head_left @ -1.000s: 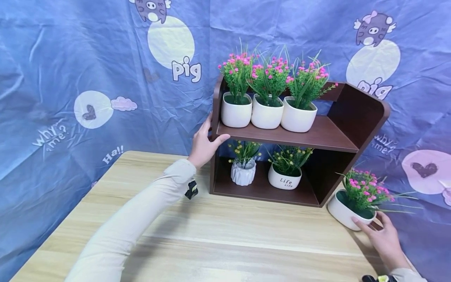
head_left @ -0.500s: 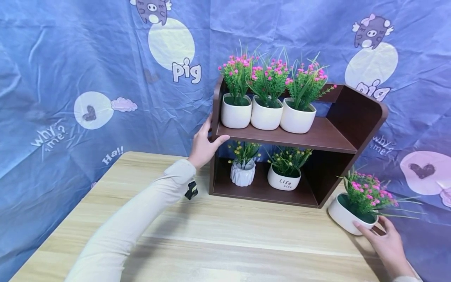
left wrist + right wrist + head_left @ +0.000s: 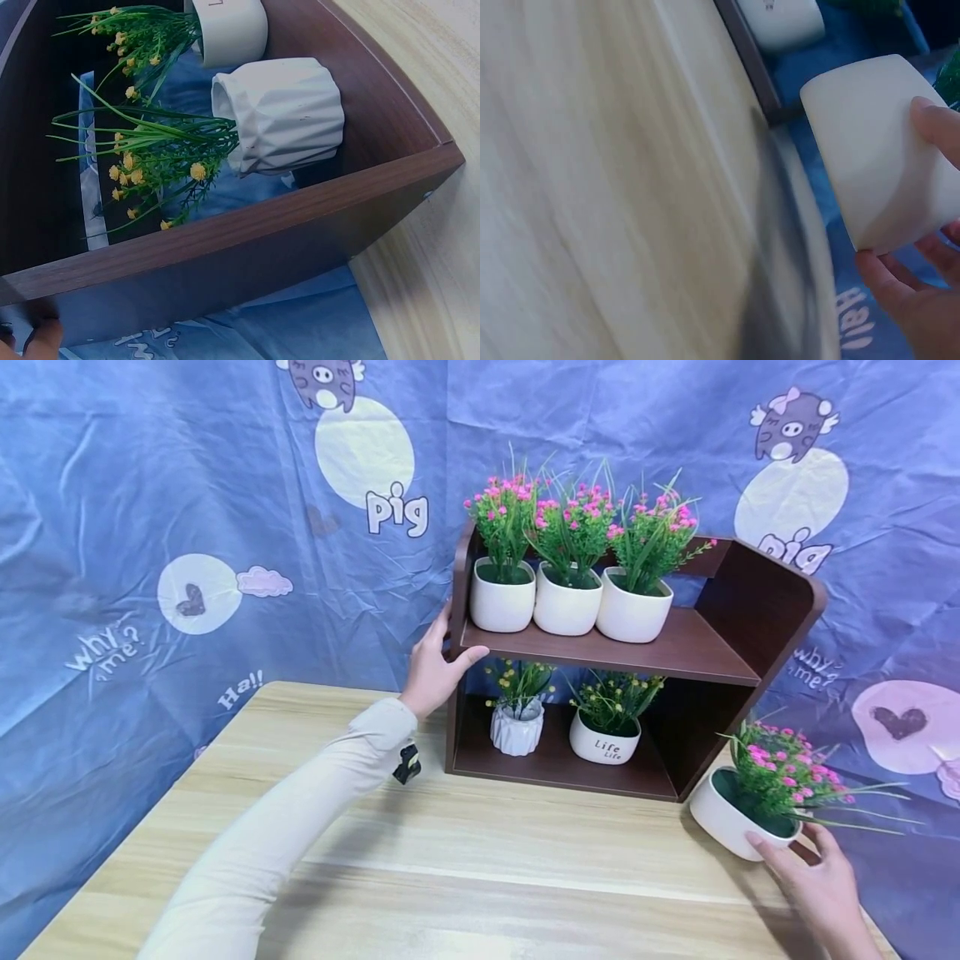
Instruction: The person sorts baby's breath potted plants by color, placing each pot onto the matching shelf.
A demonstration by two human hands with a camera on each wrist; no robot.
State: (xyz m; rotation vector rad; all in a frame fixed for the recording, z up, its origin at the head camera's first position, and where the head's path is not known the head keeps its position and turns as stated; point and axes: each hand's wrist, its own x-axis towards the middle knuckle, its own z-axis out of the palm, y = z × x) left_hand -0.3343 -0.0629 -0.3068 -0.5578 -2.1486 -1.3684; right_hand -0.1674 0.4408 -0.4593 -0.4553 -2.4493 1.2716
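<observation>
My left hand (image 3: 437, 670) grips the left side of a dark brown two-tier shelf (image 3: 570, 783), thumb over the front edge, fingers along the outer side. At the table's right edge, my right hand (image 3: 819, 877) holds a white pot with pink flowers (image 3: 731, 818). Thumb on its front and fingers underneath, as the right wrist view shows for the white pot (image 3: 877, 157); it tilts, its plant leaning right. Three similar potted plants (image 3: 568, 602) stand in a row on the upper board. Below are a ridged white pot (image 3: 517, 728) and a "Life" pot (image 3: 606, 739), both with yellow flowers.
The shelf stands at the back of a light wooden table (image 3: 420, 868). A blue printed cloth (image 3: 187, 460) hangs behind and beside it. The shelf's right panel (image 3: 765, 602) rises close to the held pot.
The held pot has shifted slightly toward the front and tilts a little more, with the right hand moving along. The left hand and the shelf stay where they were.
</observation>
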